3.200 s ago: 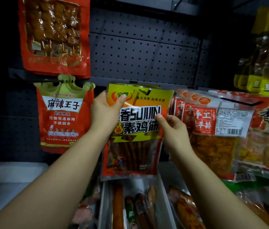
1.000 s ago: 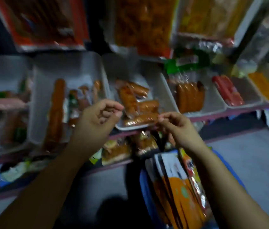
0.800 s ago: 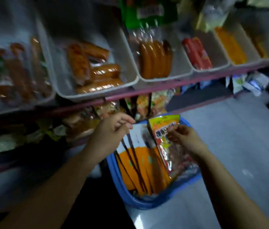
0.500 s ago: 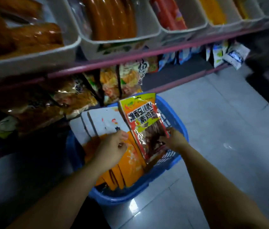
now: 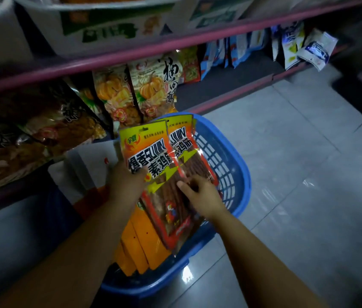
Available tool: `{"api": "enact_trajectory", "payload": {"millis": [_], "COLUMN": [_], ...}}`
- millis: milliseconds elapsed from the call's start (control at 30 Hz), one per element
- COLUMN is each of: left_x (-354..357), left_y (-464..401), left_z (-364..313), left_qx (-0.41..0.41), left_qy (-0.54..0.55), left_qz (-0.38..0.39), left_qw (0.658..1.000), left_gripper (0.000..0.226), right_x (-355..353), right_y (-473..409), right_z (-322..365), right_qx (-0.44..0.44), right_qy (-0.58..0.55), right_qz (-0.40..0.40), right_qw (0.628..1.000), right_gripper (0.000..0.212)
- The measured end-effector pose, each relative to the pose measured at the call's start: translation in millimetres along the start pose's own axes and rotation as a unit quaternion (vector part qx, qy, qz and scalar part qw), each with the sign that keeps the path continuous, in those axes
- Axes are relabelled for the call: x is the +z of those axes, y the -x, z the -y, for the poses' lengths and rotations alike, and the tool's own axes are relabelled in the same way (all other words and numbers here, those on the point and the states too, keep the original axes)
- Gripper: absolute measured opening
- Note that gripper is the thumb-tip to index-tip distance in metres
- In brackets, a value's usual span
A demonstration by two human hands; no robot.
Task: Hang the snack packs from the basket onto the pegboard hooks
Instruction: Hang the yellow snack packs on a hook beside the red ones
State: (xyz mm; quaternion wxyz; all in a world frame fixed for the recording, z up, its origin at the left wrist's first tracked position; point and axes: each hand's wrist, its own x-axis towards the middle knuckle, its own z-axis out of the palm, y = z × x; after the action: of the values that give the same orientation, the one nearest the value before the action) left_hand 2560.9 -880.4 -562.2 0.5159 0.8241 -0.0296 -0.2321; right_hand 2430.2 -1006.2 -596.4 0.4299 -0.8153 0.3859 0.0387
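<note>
The left hand gripped the front snack pack by its left edge, upright over the blue basket on the floor. The right hand pinched a second snack pack just behind it, thumb extended. Orange packs lay inside

Blue basket on grey tiled floor, just in front of the low shelves. Left hand grips the front snack pack at its left edge, thumb on the label. Right hand pinches a second pack just behind it. Orange packs stand below, inside the basket. Pumpkin-print bags on the shelf behind.
</note>
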Motion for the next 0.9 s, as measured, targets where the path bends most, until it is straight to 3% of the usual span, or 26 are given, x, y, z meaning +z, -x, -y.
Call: {"api": "enact_trajectory", "payload": {"millis": [100, 167, 233, 333, 433, 533, 633, 700, 800, 900], "left_x": [-22.4, -36.4, -46.7, -59.5, -71.8, -80.2, -84.1, -86.6, -90.7, -97.5], "left_y": [4.2, 7.9, 11.5, 15.4, 16.5, 17.9, 21.6, 22.2, 22.1, 24.8], "left_z": [0.8, 2.3, 5.0, 11.1, 17.7, 24.3, 26.0, 26.0, 28.5, 32.9], "left_qx": [0.027, 0.033, 0.028, 0.02, -0.003, -0.033, -0.051, -0.06, -0.071, -0.092], "left_qy": [-0.016, 0.007, 0.015, 0.02, 0.038, 0.07, 0.108, 0.124, 0.143, 0.165], "left_qz": [-0.031, -0.045, -0.058, -0.049, -0.049, -0.042, -0.032, -0.031, -0.037, -0.061], "left_qw": [0.999, 0.998, 0.998, 0.998, 0.998, 0.996, 0.992, 0.99, 0.987, 0.98], "left_gripper": [0.025, 0.013, 0.016, 0.022, 0.027, 0.022, 0.022, 0.023, 0.017, 0.015], "right_x": [-8.8, -16.8, -23.1, -26.4, -18.6, -8.2, -8.4, -14.1, -24.4, -22.9], "right_y": [-18.3, -37.8, -58.1, -81.4, -84.4, -75.5, -69.7, -70.7, -72.0, -70.1], "right_z": [-2.8, -5.2, -5.7, -4.9, -5.2, -2.6, 14.3, 35.5, 78.1, 106.6], "right_qx": [-0.009, 0.029, 0.069, 0.11, 0.114, 0.063, 0.02, -0.006, -0.055, -0.098], "right_qy": [0.045, 0.087, 0.077, 0.005, 0.037, -0.018, -0.124, -0.155, -0.114, -0.08], "right_qz": [-0.034, -0.05, -0.037, -0.004, -0.01, -0.005, 0.094, 0.11, 0.108, 0.161], "right_qw": [0.998, 0.995, 0.994, 0.994, 0.993, 0.998, 0.988, 0.982, 0.986, 0.979], "right_gripper": [0.021, 0.038, 0.052, 0.062, 0.068, 0.056, 0.044, 0.043, 0.051, 0.02]}}
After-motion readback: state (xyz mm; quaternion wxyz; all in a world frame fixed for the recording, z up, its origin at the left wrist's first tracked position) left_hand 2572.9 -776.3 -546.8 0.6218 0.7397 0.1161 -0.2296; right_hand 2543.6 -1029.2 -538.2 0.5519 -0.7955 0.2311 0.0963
